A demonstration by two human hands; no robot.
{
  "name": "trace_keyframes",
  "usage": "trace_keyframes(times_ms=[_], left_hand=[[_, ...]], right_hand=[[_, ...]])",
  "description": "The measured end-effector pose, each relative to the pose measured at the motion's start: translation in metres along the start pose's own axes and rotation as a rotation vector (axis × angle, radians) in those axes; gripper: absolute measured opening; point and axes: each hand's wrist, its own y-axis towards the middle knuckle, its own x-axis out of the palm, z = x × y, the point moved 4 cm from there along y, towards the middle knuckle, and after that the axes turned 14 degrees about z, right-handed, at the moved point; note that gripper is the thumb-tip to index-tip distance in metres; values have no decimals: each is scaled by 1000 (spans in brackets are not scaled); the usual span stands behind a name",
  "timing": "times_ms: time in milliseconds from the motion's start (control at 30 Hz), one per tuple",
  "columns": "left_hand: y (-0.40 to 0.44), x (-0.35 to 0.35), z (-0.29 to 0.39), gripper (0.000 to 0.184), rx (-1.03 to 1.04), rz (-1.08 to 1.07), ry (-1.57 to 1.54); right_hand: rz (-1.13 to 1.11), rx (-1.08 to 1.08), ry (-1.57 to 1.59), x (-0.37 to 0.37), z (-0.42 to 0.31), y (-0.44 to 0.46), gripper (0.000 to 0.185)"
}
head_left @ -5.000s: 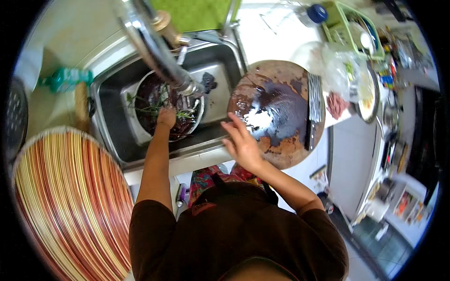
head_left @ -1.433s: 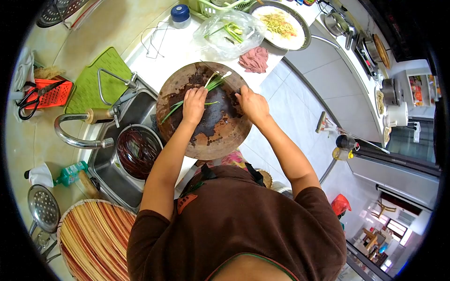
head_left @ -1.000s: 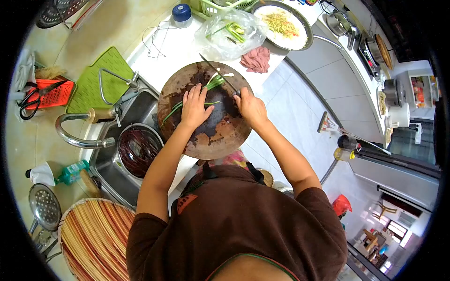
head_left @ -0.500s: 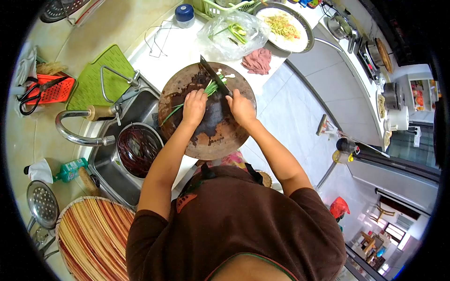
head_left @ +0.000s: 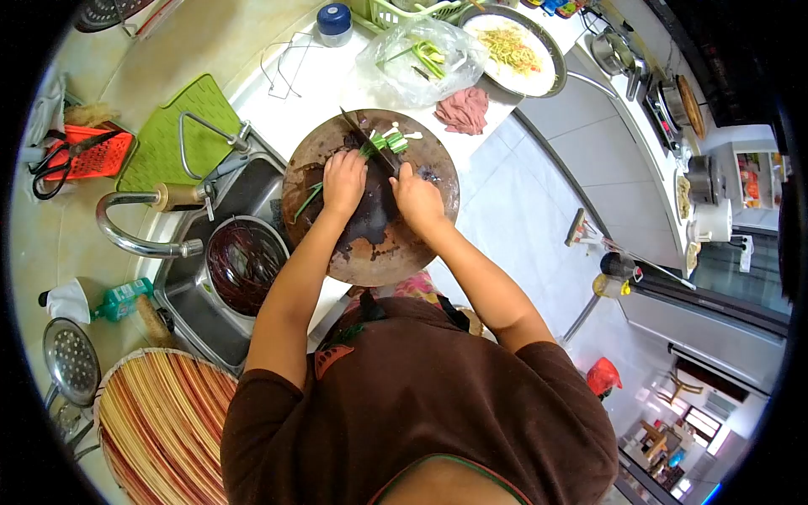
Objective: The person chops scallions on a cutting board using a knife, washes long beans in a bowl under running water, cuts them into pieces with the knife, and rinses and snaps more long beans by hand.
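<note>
A round wooden chopping board (head_left: 370,252) lies on the counter in front of me. My left hand (head_left: 345,178) presses down on a bunch of spring onions, fingers curled over the stalks. Green ends of the spring onions (head_left: 309,202) stick out to the left beneath that hand. In my right hand (head_left: 418,198) is the handle of a kitchen knife (head_left: 360,130), its dark blade slanting up and left across the onions, close to my left fingertips. Cut green and white spring onion pieces (head_left: 396,141) lie on the blade's far side.
Beyond the board are a clear plastic bag (head_left: 383,71) with green stalks, a pink cloth (head_left: 461,111) and a pan (head_left: 549,84) of shredded food. The sink (head_left: 181,295) at left holds a bowl of dark strips (head_left: 244,265) near the faucet (head_left: 135,240).
The knife and my right hand have shifted left, and my left hand has slid slightly left along the stalks. More cut pieces lie beside the blade; less stalk sticks out at left.
</note>
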Motion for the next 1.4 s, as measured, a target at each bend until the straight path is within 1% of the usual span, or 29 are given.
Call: trace_keyframes(times_ms=[100, 133, 233, 333, 433, 533, 633, 700, 733, 767, 833, 867, 967, 1000, 1167, 1200, 1300, 1333, 1400], left_hand=[[-5, -25, 8, 28, -43, 10, 89], [-10, -28, 4, 32, -19, 6, 128], [-17, -26, -10, 29, -126, 9, 44], [-20, -18, -18, 23, -130, -20, 29], [-20, -17, -20, 19, -91, -19, 17], [-18, -22, -17, 19, -69, -16, -1], [-19, -35, -11, 17, -141, 22, 53], [-24, -30, -16, 16, -183, -12, 38], [-26, -25, -19, 16, -204, -29, 29], [-24, -21, -21, 15, -186, 14, 14], [-15, -12, -25, 13, -154, 102, -19], [-13, -8, -26, 12, -148, 103, -23], [-9, -10, -25, 11, -198, 62, -1], [-10, -11, -24, 12, -186, 64, -23], [-21, -24, -21, 19, -179, 12, -111], [-26, -28, -20, 29, -183, 7, -60], [-33, -53, -19, 39, -267, 80, -19], [-39, -57, -24, 41, -271, 87, 50], [-49, -62, -33, 37, -311, 55, 39]], right_hand=[[28, 12, 37, 6, 2, 4, 32], [49, 6, 65, 5, 7, 3, 32], [68, -41, 84, -13, 5, -7, 32], [97, -154, 17, -30, -10, -19, 31], [25, -178, -85, -12, -16, -22, 31], [45, -132, -70, 12, -19, -15, 30], [69, -66, 38, 17, -15, -9, 31], [66, -9, 123, 10, -9, -7, 34], [67, -8, 119, 3, -7, -9, 33], [65, -8, 112, -5, -7, -13, 33], [103, -86, 88, -18, -14, -21, 32], [124, -126, 75, -23, -17, -23, 32], [22, -141, -26, -20, -25, -24, 31], [8, -143, -63, -17, -27, -23, 30], [4, -71, 0, 17, -22, -16, 32], [17, -64, 14, 18, -23, -13, 32], [63, -81, 76, 7, -16, -17, 32], [83, -131, 88, -2, -19, -22, 32], [49, -183, 59, -19, -30, -32, 32]])
